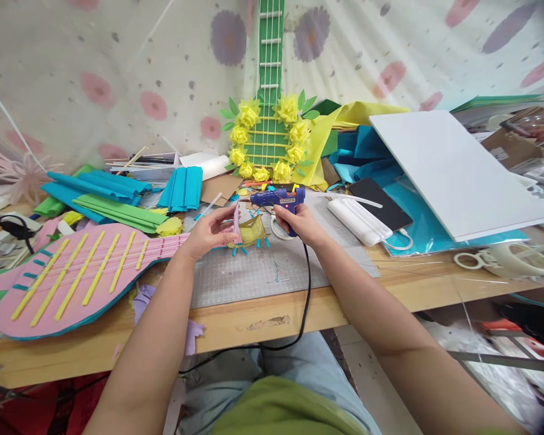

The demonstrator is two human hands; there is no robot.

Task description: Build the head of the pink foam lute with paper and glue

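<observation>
My left hand (210,232) is closed on the neck end of a pink paper guitar (72,275) that lies on the wooden table, its yellow strips running along the body. At that end sits a small yellow headstock piece (251,232) with blue pegs, resting on a grey cutting mat (272,269). My right hand (301,222) grips a blue glue gun (277,198), its nozzle pointing left just above the yellow piece. The gun's black cord (306,290) drops over the table's front edge.
A green guitar with yellow paper flowers (267,136) leans against the flowered cloth behind. Rolls of blue and green paper (104,193) lie at left. A white board (453,169), a black phone (381,202), a white power strip (360,220) and tape rolls (517,260) sit at right.
</observation>
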